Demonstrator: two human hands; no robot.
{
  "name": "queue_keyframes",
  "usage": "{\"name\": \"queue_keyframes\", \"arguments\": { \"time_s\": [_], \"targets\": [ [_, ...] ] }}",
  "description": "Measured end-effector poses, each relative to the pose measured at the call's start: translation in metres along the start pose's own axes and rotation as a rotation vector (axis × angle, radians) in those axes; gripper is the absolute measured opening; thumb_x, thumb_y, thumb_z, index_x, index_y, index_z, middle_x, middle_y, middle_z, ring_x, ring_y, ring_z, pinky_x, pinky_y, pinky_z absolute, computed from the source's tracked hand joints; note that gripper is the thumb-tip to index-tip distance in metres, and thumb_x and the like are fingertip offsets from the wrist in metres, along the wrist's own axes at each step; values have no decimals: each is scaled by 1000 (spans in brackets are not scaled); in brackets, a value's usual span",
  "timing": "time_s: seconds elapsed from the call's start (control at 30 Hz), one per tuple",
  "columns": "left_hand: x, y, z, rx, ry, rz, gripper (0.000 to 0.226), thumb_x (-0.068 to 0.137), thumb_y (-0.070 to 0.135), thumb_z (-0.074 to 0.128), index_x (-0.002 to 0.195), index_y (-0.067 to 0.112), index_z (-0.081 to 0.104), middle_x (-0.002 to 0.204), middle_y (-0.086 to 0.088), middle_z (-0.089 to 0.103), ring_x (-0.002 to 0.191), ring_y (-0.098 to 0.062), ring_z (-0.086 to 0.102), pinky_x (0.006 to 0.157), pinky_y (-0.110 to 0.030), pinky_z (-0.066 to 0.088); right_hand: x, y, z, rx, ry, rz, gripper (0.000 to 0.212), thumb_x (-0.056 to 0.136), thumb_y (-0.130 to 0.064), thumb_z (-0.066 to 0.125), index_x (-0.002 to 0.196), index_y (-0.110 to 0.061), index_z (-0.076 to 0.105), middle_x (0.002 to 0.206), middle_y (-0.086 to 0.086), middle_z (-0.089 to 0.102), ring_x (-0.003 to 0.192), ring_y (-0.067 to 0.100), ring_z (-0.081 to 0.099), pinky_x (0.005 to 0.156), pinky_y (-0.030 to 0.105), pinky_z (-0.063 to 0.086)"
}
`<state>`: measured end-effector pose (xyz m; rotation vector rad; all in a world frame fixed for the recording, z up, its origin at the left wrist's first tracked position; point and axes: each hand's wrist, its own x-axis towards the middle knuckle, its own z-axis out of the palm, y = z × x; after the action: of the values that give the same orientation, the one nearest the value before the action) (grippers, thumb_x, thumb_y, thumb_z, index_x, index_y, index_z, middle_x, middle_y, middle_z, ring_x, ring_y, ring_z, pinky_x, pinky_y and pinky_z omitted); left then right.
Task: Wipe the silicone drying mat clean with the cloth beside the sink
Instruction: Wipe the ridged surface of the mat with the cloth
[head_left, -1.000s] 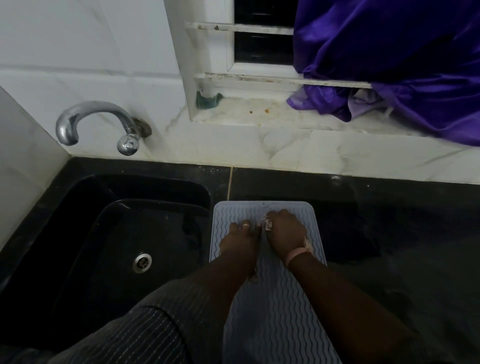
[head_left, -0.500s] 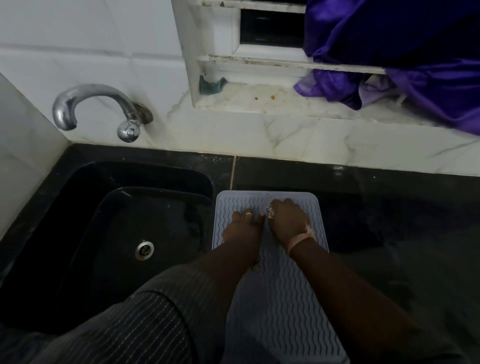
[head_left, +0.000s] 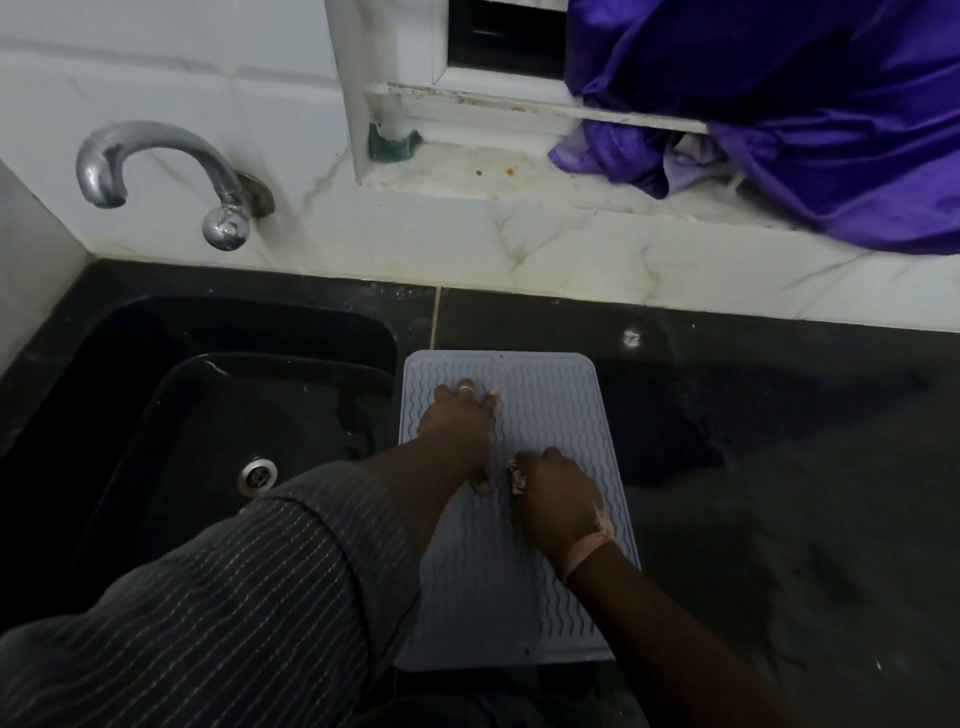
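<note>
— Where does the silicone drying mat (head_left: 545, 597) lie?

— Flat on the black tabletop (head_left: 779, 493), at its near edge, its left side just beside the sink (head_left: 208, 415). Its far end points toward the white tiled wall.

— And the cloth?

— The cloth (head_left: 517, 475) is bunched inside the right hand (head_left: 558, 499), whose grip is clamped on it, fingers curled; only a pale scrap shows at the knuckles. That fist presses down on the middle of the mat.

— The other hand?

— The left hand (head_left: 460, 423) rests flat on the mat's far left part, fingers straight and spread, grip apart, holding nothing. It sits beyond the right hand, toward the wall, the two nearly touching.

— Anything else around?

— A chrome tap (head_left: 156, 166) juts from the wall over the sink, and purple fabric (head_left: 805, 104) hangs at the window ledge, well apart from the mat.
</note>
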<state>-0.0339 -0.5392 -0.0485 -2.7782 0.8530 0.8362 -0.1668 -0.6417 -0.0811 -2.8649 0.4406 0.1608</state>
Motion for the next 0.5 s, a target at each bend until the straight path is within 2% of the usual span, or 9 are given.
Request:
{"name": "queue_keyframes", "arguments": {
  "time_s": [0.2, 0.33, 0.4, 0.5],
  "targets": [
    [-3, -2, 4, 3, 15, 16, 135, 65, 50, 91, 162, 28, 0, 164, -14, 3, 148, -41, 12, 117, -56, 33, -39, 0, 7, -13, -19, 32, 21, 100, -27, 44, 103, -20, 63, 104, 3, 62, 91, 22, 63, 69, 33, 49],
    [-10, 1, 7, -32, 29, 13, 127, 67, 46, 91, 162, 26, 8, 161, -13, 11, 144, -40, 19, 112, -57, 38, -52, -1, 11, -3, -33, 62, 21, 100, -29, 45, 107, -20, 62, 108, 4, 61, 94, 22, 63, 71, 33, 48],
    [-20, 5, 18, -79, 84, 26, 106, 77, 40, 85, 159, 27, 19, 158, -13, 19, 140, -39, 27, 109, -57, 40, -52, -1, 10, 12, -15, 71, 20, 99, -29, 47, 105, -20, 64, 107, 4, 62, 93, 22, 63, 70, 32, 48],
    [-34, 15, 52, -139, 267, 157, 45, 97, 30, 60, 142, 28, 54, 150, -9, 39, 133, -32, 38, 105, -48, 45, -51, -3, 10, 30, 11, 83, 19, 97, -30, 50, 101, -20, 66, 103, 5, 64, 89, 24, 65, 70, 34, 51]
  ]
}}
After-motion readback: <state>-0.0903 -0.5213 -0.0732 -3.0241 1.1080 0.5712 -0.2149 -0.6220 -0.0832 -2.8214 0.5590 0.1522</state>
